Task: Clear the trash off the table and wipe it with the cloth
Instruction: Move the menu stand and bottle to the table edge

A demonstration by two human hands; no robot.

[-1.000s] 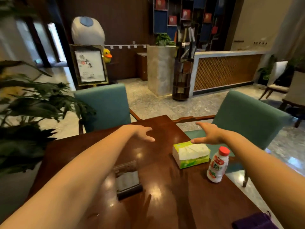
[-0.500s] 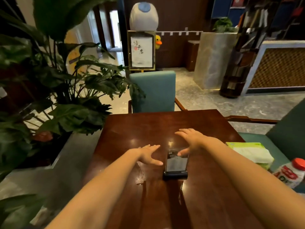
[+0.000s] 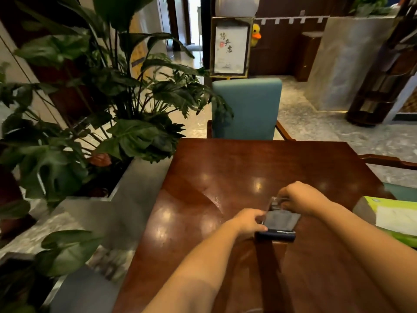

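A clear acrylic sign holder [image 3: 279, 220] on a dark base stands on the glossy brown wooden table [image 3: 225, 172], near its middle. My left hand [image 3: 248, 222] grips the holder's left edge, just above the base. My right hand [image 3: 300, 197] is closed over its top edge from the right. A green and white tissue box [image 3: 394, 218] lies at the table's right side, cut off by the frame. A few water droplets [image 3: 216, 201] glisten on the wood left of the holder. No cloth is in view.
A teal chair [image 3: 246, 109] stands at the table's far side. Large potted plants [image 3: 108, 123] in a grey planter [image 3: 106, 211] crowd the table's left edge. A wooden chair arm [image 3: 388, 160] shows at the right. A framed sign [image 3: 230, 48] stands behind the chair.
My view has swung left, so the bottle and the purple cloth have left the frame. Both hands came in from open and apart and closed on the sign holder.
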